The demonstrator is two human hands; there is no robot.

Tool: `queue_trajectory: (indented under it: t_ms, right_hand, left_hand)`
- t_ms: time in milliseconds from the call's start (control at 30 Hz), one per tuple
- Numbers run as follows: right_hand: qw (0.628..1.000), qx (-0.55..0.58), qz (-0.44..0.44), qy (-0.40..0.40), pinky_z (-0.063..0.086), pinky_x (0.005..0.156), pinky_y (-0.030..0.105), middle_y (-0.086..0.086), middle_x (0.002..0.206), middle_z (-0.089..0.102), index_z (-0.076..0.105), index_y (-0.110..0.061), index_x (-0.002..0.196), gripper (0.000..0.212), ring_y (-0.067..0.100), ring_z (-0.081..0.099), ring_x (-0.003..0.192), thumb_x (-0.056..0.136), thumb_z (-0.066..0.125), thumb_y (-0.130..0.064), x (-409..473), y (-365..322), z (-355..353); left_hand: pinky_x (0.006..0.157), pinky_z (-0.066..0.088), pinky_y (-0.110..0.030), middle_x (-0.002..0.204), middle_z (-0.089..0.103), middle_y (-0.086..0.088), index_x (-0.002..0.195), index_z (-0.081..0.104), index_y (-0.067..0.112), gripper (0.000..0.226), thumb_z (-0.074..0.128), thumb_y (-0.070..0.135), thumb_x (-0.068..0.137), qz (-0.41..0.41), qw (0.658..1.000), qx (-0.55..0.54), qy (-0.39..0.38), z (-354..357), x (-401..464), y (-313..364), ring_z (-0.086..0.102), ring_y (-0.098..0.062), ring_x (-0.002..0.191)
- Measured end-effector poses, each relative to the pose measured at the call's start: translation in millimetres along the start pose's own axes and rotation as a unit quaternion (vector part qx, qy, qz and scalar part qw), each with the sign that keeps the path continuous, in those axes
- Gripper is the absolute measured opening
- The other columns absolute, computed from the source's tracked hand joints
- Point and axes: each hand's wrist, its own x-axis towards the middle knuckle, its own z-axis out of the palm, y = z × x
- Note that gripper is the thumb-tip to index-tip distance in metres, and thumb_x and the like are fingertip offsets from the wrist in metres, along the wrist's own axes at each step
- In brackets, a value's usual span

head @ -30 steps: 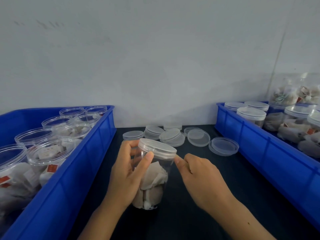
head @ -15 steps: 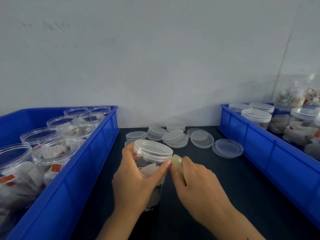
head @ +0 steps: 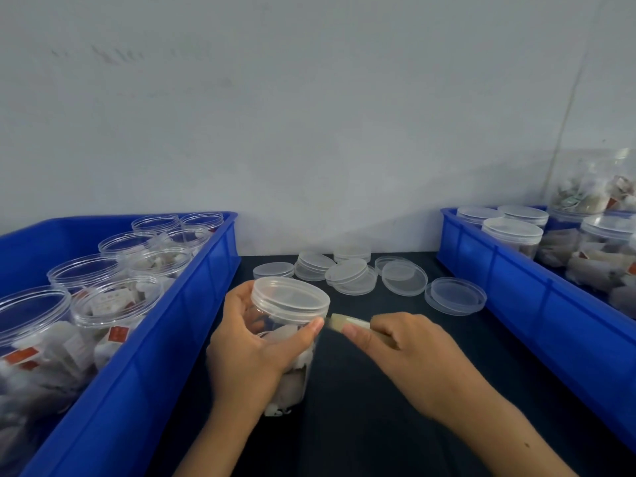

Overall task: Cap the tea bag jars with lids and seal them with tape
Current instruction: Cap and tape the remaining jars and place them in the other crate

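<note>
Capped jar [head: 287, 342] of tea bags standing near the front middle of the dark counter [head: 395, 401], its clear lid [head: 290, 299] seated on top; the left hand [head: 247, 346] wraps around the jar just below the lid, thumb tip at the lid's lower rim. The right hand [head: 409, 352], just right of the jar, pinches a pale strip of tape [head: 347, 323] whose end points toward the lid's rim. Loose lids [head: 347, 273] lie along the back edge; a blue bin [head: 144, 366] of uncapped jars [head: 113, 304] sits at the left edge, another blue bin [head: 537, 304] of capped jars [head: 512, 234] at the right edge.
</note>
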Motion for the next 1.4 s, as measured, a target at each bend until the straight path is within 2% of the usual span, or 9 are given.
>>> queue_trajectory:
  t_ms: [167,333,533,700,900,1033,1167,1300,1400]
  right_hand:
    - [1.0,-0.009,-0.009,-0.011,0.041,0.064,0.029,0.0,0.069,0.052,0.052,-0.017,0.077,0.055,0.013,0.051,0.066,0.092,0.029,-0.064,0.5,10.3,-8.9]
    - [1.0,-0.027,0.001,0.003,0.044,0.071,0.033,-0.001,0.074,0.056,0.054,-0.019,0.083,0.053,0.017,0.055,0.075,0.095,0.025,-0.062,2.4,11.7,-7.1]
    - [0.999,-0.028,-0.028,0.017,0.042,0.068,0.03,-0.002,0.071,0.053,0.049,-0.023,0.082,0.046,0.017,0.054,0.073,0.095,0.024,-0.059,1.2,9.1,-6.6]
    - [0.996,-0.054,-0.057,0.044,0.026,0.057,0.02,-0.003,0.068,0.052,0.047,-0.026,0.083,0.042,0.015,0.053,0.067,0.096,0.022,-0.057,1.3,9.0,-5.7]
    - [0.996,-0.062,-0.051,0.046,0.033,0.067,0.025,-0.005,0.069,0.051,0.045,-0.027,0.083,0.041,0.014,0.054,0.069,0.096,0.021,-0.058,2.6,8.8,-0.9]
    - [0.996,-0.062,-0.043,0.045,0.035,0.067,0.026,-0.006,0.068,0.049,0.04,-0.03,0.078,0.039,0.013,0.053,0.067,0.095,0.02,-0.059,2.2,8.2,0.6]
    - [0.996,-0.06,-0.029,0.052,0.045,0.066,0.03,-0.005,0.068,0.05,0.043,-0.027,0.079,0.041,0.011,0.051,0.064,0.095,0.023,-0.059,2.8,8.0,3.2]
    - [0.994,-0.068,-0.031,0.075,0.042,0.061,0.027,-0.004,0.066,0.048,0.041,-0.027,0.076,0.042,0.01,0.046,0.058,0.095,0.024,-0.06,2.4,7.6,4.3]
    - [0.991,-0.081,-0.044,0.093,0.04,0.058,0.026,-0.005,0.064,0.046,0.039,-0.027,0.074,0.044,0.01,0.044,0.057,0.091,0.018,-0.062,1.2,6.6,1.9]
  left_hand:
    - [0.074,0.052,-0.018,0.104,0.068,0.018,0.112,0.057,0.036,0.084,0.08,0.064,0.036,0.006,0.999,-0.025,-0.039,-3.6,2.8,2.5,0.065,0.001,0.094]
    - [0.07,0.05,-0.009,0.1,0.067,0.022,0.11,0.058,0.032,0.082,0.086,0.061,0.039,0.02,0.996,-0.045,-0.069,-1.2,-0.5,9.2,0.065,0.003,0.092]
    - [0.073,0.053,-0.015,0.103,0.07,0.015,0.109,0.059,0.026,0.076,0.082,0.055,0.043,-0.001,0.988,-0.105,-0.116,-0.7,-1.6,15.6,0.068,-0.003,0.093]
    - [0.07,0.053,-0.014,0.101,0.073,0.009,0.109,0.061,0.017,0.074,0.081,0.048,0.046,-0.01,0.978,-0.144,-0.153,0.8,-2.3,16.1,0.07,-0.008,0.091]
    - [0.071,0.053,-0.014,0.101,0.074,0.005,0.111,0.061,0.013,0.074,0.084,0.045,0.048,-0.019,0.97,-0.159,-0.18,2.1,-2.0,12.9,0.071,-0.01,0.092]
    - [0.072,0.053,-0.013,0.104,0.073,0.006,0.114,0.059,0.015,0.076,0.084,0.045,0.049,-0.026,0.967,-0.163,-0.193,1.3,-1.3,14.1,0.07,-0.008,0.094]
    - [0.072,0.054,-0.017,0.105,0.073,0.003,0.12,0.04,0.025,0.084,0.081,0.041,0.048,-0.038,0.96,-0.19,-0.201,1.7,-1.8,13.3,0.071,-0.014,0.093]
    - [0.072,0.054,-0.014,0.105,0.073,0.003,0.116,0.035,0.03,0.08,0.089,0.04,0.058,-0.028,0.967,-0.177,-0.181,2.9,-1.6,13.8,0.072,-0.013,0.092]
    - [0.069,0.053,-0.013,0.099,0.075,0.006,0.112,0.038,0.027,0.075,0.08,0.042,0.052,-0.032,0.971,-0.185,-0.15,3.9,-0.7,11.0,0.072,-0.013,0.088]
